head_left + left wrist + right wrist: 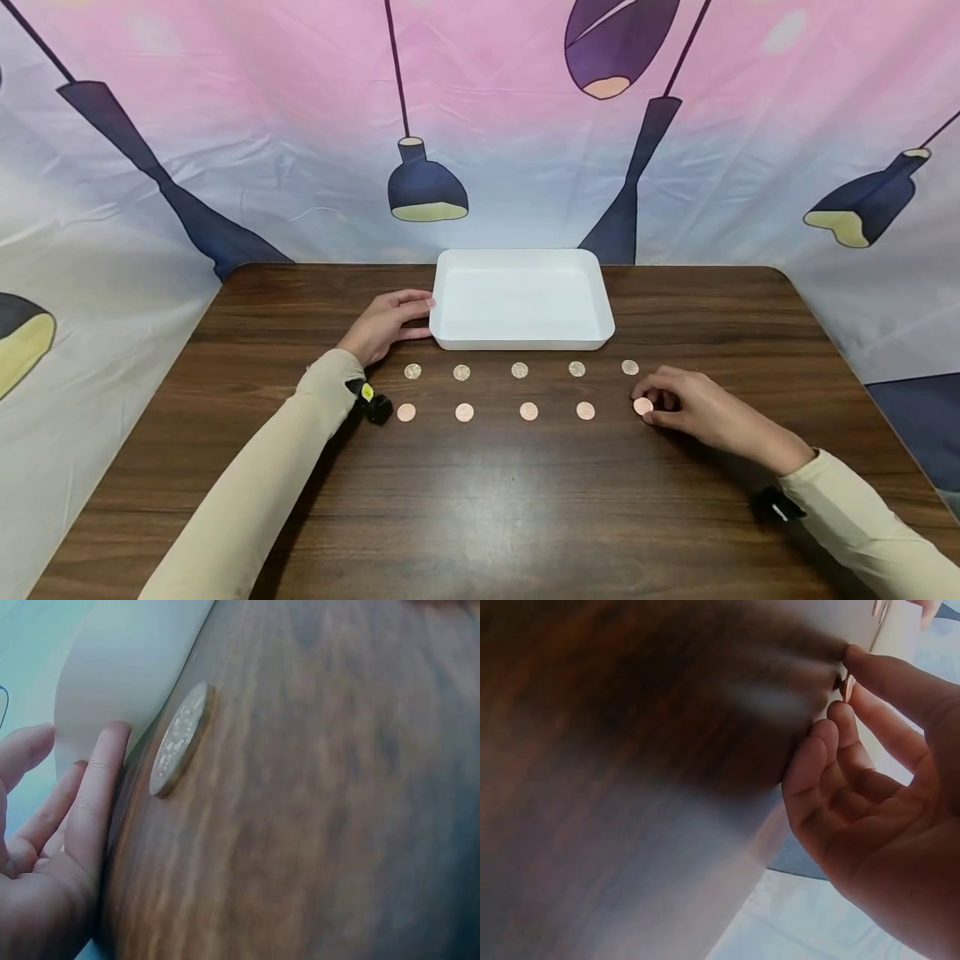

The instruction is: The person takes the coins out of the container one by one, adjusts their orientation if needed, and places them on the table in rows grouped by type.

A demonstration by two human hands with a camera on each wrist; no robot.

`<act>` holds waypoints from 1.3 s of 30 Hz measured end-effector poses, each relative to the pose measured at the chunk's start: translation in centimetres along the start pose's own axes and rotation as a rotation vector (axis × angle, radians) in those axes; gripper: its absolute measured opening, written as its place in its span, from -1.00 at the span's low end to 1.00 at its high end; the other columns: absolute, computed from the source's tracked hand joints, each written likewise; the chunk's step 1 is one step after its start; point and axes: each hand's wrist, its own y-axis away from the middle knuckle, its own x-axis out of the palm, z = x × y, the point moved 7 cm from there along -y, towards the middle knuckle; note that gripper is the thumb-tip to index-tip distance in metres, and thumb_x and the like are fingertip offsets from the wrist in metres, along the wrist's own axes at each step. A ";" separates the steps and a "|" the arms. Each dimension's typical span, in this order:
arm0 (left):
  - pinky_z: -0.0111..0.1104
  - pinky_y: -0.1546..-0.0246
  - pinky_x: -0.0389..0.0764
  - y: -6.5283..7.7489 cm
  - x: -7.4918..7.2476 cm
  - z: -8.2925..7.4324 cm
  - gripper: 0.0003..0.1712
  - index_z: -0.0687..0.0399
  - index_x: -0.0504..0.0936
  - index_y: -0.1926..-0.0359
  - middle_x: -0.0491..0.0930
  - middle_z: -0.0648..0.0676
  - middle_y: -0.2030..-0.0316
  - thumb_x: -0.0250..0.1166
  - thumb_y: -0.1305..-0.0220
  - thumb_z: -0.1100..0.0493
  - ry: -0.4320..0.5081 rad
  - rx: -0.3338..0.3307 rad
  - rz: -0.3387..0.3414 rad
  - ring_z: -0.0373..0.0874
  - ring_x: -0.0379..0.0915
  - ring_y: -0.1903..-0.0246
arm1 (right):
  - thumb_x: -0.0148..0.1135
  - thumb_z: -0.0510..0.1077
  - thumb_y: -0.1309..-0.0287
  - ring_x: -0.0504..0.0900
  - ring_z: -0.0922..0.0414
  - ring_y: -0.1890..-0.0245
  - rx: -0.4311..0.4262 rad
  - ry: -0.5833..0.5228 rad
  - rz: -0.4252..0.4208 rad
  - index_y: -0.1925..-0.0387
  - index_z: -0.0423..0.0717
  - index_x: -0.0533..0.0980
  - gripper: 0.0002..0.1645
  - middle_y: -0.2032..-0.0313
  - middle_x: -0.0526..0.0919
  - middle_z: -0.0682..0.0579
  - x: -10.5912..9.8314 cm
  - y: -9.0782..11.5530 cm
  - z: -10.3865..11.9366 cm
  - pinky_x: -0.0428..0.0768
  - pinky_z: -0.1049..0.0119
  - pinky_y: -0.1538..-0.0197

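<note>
My right hand is at the right end of the nearer row, pinching a copper-coloured coin between thumb and fingers. In the right wrist view the coin shows only as a thin edge by the fingertips. My left hand touches the left wall of a white rectangular tray with its fingers extended. Close to that hand lies a coin of the farther row, flat on the table. Several pale gold coins form that row; several copper-coloured coins make up the nearer one.
A dark wood-grain table carries everything, with the tray near its far edge. Behind it hangs a cloth backdrop printed with lamps. A black device is strapped to the left wrist, close to the leftmost copper-coloured coin.
</note>
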 end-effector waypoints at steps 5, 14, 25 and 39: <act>-0.26 -0.11 0.79 0.0 0.2 0.0 -0.38 0.22 0.38 -0.51 0.39 0.22 -0.41 0.28 -0.58 0.10 0.000 -0.003 0.002 0.06 0.50 -0.28 | 0.57 -0.32 -0.14 0.47 0.38 0.34 -0.008 -0.024 0.030 0.14 0.06 0.68 -0.68 0.32 0.55 0.32 0.1 0.0 0.1 0.54 0.43 0.36; -0.25 -0.11 0.80 0.0 0.9 0.0 -0.39 0.22 0.41 -0.50 0.40 0.22 -0.40 0.29 -0.57 0.11 0.015 -0.002 0.004 0.08 0.50 -0.29 | 0.61 -0.29 -0.10 0.47 0.40 0.37 -0.055 -0.066 0.042 0.18 0.09 0.65 -0.66 0.36 0.54 0.34 -0.3 0.4 0.2 0.53 0.46 0.40; -0.25 -0.11 0.79 0.1 0.9 -0.1 -0.39 0.22 0.41 -0.49 0.41 0.21 -0.40 0.30 -0.56 0.10 0.006 0.001 -0.001 0.06 0.51 -0.27 | 0.57 -0.35 -0.10 0.50 0.37 0.35 -0.120 -0.022 0.042 0.17 0.08 0.63 -0.63 0.36 0.53 0.35 -0.6 0.2 0.3 0.55 0.44 0.39; -0.25 -0.13 0.79 0.4 0.2 -0.3 -0.37 0.24 0.40 -0.51 0.38 0.25 -0.42 0.29 -0.57 0.10 0.006 0.003 -0.012 0.02 0.53 -0.23 | 0.49 -0.33 -0.23 0.48 0.40 0.39 -0.053 -0.041 0.079 0.21 0.16 0.61 -0.69 0.38 0.51 0.33 0.1 -0.6 0.2 0.56 0.44 0.38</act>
